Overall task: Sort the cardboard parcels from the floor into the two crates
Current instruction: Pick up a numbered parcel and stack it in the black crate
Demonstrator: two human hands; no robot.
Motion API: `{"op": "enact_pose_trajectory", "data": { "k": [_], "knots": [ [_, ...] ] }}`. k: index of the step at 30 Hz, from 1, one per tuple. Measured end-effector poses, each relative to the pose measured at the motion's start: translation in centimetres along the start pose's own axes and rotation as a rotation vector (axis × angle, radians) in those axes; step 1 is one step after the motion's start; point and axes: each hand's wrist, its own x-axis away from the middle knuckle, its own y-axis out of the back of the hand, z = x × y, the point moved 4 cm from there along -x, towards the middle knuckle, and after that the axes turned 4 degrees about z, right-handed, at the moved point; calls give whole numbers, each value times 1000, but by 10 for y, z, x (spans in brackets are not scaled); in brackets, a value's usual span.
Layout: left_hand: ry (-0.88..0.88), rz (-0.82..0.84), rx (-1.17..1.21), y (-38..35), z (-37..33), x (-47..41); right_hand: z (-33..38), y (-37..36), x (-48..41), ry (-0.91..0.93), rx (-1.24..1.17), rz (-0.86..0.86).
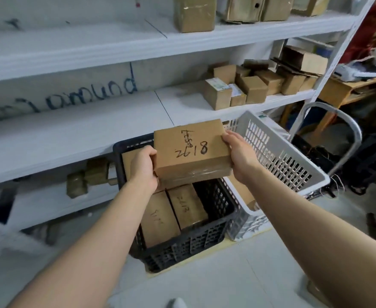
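Observation:
A brown cardboard parcel (191, 150) with black handwriting on top is held in the air above the black crate (189, 243). My left hand (143, 167) grips its left end, and my right hand (240, 154) grips its right end. Inside the black crate lie several other marked parcels (187, 205). The white crate (280, 161) stands tilted just to the right, touching the black one, with a parcel partly visible inside (242, 192).
White shelving (75, 134) runs behind the crates and carries several small cartons (238, 87). A grey metal trolley handle (342, 132) and dark clutter sit at the right. Pale tiled floor (227, 274) lies in front.

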Motion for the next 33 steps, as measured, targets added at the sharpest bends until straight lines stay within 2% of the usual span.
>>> {"op": "enact_pose_trajectory", "data": {
  "k": [7, 12, 16, 21, 25, 28, 33],
  "knots": [
    [29, -81, -68, 34, -13, -49, -19, -48, -52, -78, 106, 4],
    [119, -64, -58, 38, -6, -75, -28, -67, -89, -164, 233, 112],
    [142, -111, -155, 39, 6, -97, -34, -81, -122, -264, 229, 182],
    [267, -152, -195, 32, 26, -123, -53, -92, -174, -256, 325, 153],
    [367, -225, -142, 24, 43, -146, -68, -104, -206, -237, 400, 217],
    [414, -307, -72, 23, 57, -160, -82, -115, -224, -227, 369, 280],
    [465, -392, 123, 25, 80, -184, -111, -131, -254, -268, 458, 366]
  ]
}}
